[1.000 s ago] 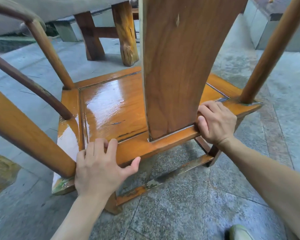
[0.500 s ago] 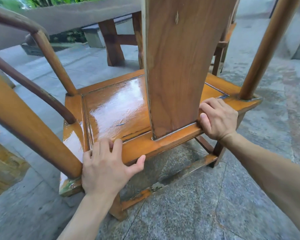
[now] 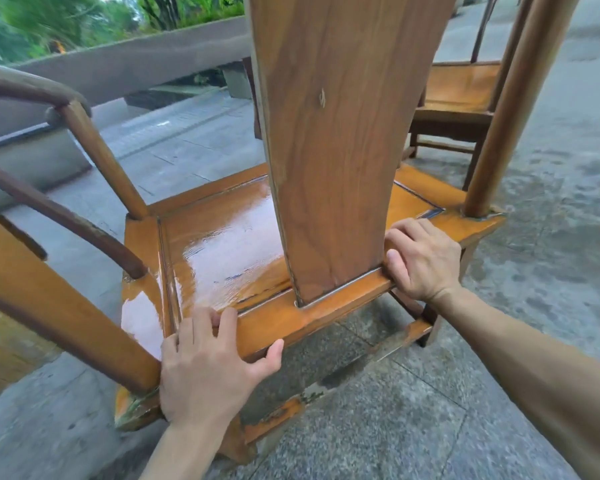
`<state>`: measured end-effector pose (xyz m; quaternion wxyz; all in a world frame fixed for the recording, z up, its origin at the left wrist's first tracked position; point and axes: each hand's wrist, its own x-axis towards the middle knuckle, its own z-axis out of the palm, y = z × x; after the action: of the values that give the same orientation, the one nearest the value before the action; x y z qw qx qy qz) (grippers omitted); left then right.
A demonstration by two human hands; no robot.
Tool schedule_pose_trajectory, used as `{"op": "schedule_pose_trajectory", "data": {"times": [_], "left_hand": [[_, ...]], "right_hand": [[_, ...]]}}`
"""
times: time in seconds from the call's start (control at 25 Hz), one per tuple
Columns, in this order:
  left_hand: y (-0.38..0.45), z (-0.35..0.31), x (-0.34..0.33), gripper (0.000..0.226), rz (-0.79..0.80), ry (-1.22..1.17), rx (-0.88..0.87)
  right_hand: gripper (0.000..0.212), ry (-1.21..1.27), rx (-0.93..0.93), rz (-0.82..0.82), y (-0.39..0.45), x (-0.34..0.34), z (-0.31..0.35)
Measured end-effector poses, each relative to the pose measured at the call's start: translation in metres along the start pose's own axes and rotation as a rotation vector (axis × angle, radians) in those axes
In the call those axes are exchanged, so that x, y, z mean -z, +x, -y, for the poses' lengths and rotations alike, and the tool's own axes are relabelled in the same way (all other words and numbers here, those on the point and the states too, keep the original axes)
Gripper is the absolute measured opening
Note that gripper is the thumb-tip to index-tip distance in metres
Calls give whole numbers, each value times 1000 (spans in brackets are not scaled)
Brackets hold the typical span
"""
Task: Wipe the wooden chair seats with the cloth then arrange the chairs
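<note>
A wooden armchair with a glossy, wet-looking orange seat (image 3: 222, 251) stands just in front of me, seen from behind its broad back splat (image 3: 340, 133). My left hand (image 3: 208, 365) grips the seat's rear rail left of the splat, fingers over the top and thumb under the edge. My right hand (image 3: 420, 258) grips the same rail right of the splat, fingers curled over it. No cloth is in view.
A second wooden chair (image 3: 458, 95) stands at the back right. A long grey stone bench or table (image 3: 136, 67) runs across the back left, with greenery beyond. The floor is damp grey stone paving (image 3: 413, 410). The chair's curved armrest (image 3: 32, 88) rises at left.
The view has tilted up and swung, so the second chair and greenery now show. Both hands keep the same grip on the rear rail; the chair appears shifted slightly.
</note>
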<state>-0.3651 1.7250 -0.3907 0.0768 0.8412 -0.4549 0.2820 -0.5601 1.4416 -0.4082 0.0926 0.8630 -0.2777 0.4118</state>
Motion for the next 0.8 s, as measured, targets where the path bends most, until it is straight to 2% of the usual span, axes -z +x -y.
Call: {"op": "schedule_pose_trajectory", "data": {"times": [0.32, 0.8], "left_hand": [[32, -50, -13, 71, 19, 87, 82], [65, -92, -20, 72, 121, 121, 186]], "right_hand": [[38, 113, 64, 8, 37, -40, -55], [36, 124, 134, 174, 75, -63, -93]]}}
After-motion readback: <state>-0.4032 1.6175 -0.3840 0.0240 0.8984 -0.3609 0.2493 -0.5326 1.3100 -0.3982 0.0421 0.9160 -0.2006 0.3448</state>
